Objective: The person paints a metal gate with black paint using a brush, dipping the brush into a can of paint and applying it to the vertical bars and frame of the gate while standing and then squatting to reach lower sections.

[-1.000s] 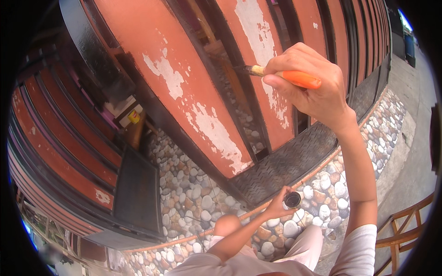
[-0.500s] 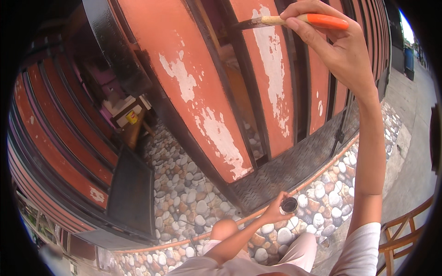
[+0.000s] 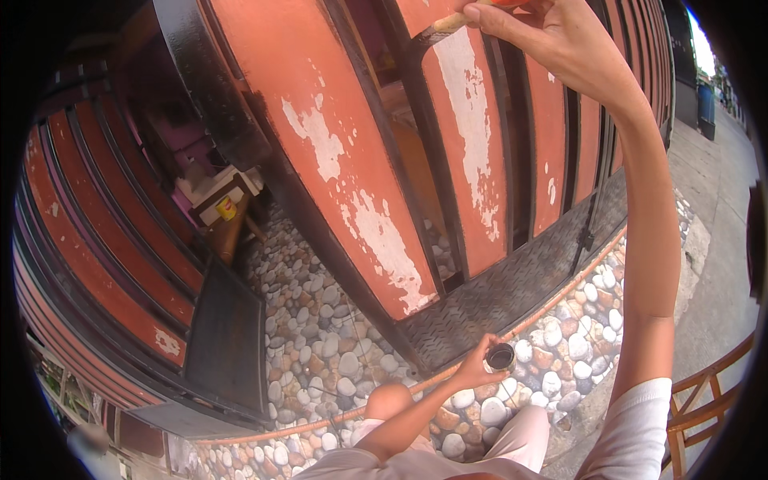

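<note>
My right hand (image 3: 552,36) is raised high at the top of the view, its fingers closed on the handle of a paintbrush (image 3: 453,23) with a pale and orange grip. The dark bristles touch or nearly touch the black frame bar (image 3: 428,104) beside an orange slat (image 3: 468,136) with peeling pale patches. Low down, near my knees, my left hand (image 3: 477,364) is wrapped around a small open container (image 3: 501,357) with dark contents, probably black paint. Part of the brush handle is cut off by the upper edge.
A black patterned metal plate (image 3: 488,300) runs along the gate's bottom. Pebble-patterned ground (image 3: 320,360) lies below and inside. The other gate leaf (image 3: 104,240) is at the left. A wooden railing (image 3: 704,408) stands at the lower right, beside the concrete road (image 3: 720,208).
My right hand has moved up and slightly left with the paintbrush, its bristles now tilted lower than the handle. My left hand with the container has hardly moved.
</note>
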### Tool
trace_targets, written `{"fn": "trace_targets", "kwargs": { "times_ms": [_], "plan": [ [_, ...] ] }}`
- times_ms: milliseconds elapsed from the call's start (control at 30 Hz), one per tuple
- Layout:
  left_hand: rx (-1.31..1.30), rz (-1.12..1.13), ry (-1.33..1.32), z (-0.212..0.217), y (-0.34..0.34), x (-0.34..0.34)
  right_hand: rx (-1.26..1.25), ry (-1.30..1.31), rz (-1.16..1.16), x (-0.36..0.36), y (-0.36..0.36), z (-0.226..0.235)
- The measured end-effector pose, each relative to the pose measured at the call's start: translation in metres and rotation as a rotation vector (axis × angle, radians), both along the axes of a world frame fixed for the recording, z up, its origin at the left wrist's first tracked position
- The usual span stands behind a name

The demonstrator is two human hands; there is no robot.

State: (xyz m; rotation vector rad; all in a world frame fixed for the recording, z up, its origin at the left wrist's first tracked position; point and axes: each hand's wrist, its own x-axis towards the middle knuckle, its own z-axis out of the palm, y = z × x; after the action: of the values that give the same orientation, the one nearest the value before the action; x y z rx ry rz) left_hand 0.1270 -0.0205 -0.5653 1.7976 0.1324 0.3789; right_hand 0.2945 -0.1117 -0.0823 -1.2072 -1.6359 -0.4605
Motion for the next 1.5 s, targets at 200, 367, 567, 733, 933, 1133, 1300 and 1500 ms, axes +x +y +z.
{"fn": "trace_targets", "kwargs": {
  "times_ms": [200, 367, 567, 733, 933, 1133, 1300, 1500],
  "plan": [
    [0.030, -0.026, -0.035, 0.002, -0.005, 0.015, 0.439, -0.330, 0.046, 0.017, 0.019, 0.059],
    [0.043, 0.008, 0.009, 0.005, -0.003, 0.005, 0.544, -0.431, -0.096, 0.014, 0.031, 0.017],
    [0.043, -0.004, 0.006, 0.006, -0.003, -0.001, 0.215, -0.338, -0.113, -0.008, 0.005, -0.035],
    [0.036, -0.007, 0.013, 0.001, -0.003, 0.002, 0.276, -0.249, -0.077, -0.002, 0.009, -0.019],
    [0.061, 0.009, 0.019, -0.005, -0.002, 0.003, 0.400, -0.202, -0.039, -0.012, 0.004, -0.008],
    [0.063, 0.004, -0.007, -0.006, -0.003, 0.004, 0.560, -0.433, -0.148, 0.007, 0.028, -0.095],
    [0.090, 0.044, -0.002, -0.007, -0.002, -0.004, 0.357, -0.327, -0.065, -0.006, 0.019, -0.171],
    [0.084, 0.042, 0.024, -0.001, -0.003, -0.004, 0.058, -0.219, -0.009, -0.013, 0.006, -0.259]
  ]
}}
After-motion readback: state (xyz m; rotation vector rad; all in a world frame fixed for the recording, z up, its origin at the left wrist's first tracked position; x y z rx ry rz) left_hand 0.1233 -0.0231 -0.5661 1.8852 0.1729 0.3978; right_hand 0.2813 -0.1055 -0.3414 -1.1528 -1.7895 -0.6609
